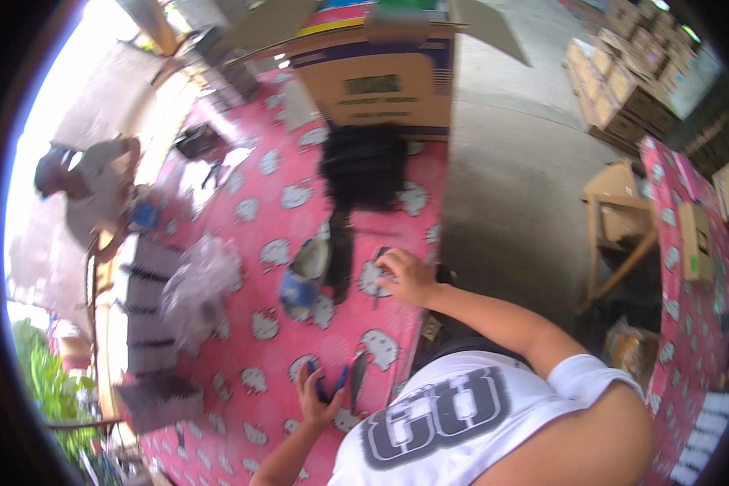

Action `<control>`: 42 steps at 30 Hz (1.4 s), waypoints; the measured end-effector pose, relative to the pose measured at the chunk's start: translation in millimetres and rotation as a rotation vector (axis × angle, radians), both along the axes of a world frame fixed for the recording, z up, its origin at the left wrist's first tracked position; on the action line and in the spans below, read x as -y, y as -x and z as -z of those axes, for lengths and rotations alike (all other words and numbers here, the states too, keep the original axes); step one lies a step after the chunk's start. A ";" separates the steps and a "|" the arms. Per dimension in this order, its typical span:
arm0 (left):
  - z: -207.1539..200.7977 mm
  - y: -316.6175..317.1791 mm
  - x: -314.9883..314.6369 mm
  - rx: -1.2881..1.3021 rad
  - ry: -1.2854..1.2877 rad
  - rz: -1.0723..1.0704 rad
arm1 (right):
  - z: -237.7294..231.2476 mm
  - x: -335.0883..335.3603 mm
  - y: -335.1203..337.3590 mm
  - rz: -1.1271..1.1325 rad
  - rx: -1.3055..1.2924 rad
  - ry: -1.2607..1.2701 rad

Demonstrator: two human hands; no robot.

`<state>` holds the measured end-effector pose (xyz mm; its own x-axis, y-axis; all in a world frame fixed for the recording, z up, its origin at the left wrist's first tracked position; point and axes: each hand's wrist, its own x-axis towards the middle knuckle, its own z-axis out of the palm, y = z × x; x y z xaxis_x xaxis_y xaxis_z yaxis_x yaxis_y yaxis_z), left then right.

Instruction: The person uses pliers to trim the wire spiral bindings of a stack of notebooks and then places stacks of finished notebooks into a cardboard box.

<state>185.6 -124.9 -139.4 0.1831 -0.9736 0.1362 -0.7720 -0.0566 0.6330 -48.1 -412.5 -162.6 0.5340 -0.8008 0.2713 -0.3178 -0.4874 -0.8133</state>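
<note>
My left hand point(317, 405) is at the table's near part, fingers curled round a V-shaped tool with blue handles point(330, 387); its kind is unclear. Beside it lies a flat dark grey piece point(358, 374). My right hand point(409, 278) is bent over the table's right side, with a small dark thing point(383, 254) at its fingertips, too blurred to name. Left of that hand sits a tape roll or tub point(300, 293), blue outside and pale inside. A dark strip point(342, 257) runs from near it toward a bundle of black strands point(364, 166).
A large open cardboard box point(373, 81) stands at the table's far end. Clear plastic bags point(202, 292) and stacked white bundles point(147, 304) line the left side. Another person point(97, 182) is beyond the left edge. A wooden stand point(611, 235) and second pink table point(671, 308) are to the right.
</note>
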 end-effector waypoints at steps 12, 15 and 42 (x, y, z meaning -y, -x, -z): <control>9.0 14.3 -1.1 0.107 0.106 -0.218 | -36.5 -26.2 -73.4 -0.494 -0.172 0.467; 8.5 39.0 6.5 0.165 0.120 -0.303 | -15.3 -16.3 -27.8 -0.345 -0.266 0.549; -119.4 23.6 208.1 0.156 0.383 -0.209 | -172.1 94.8 145.1 -0.106 0.088 0.259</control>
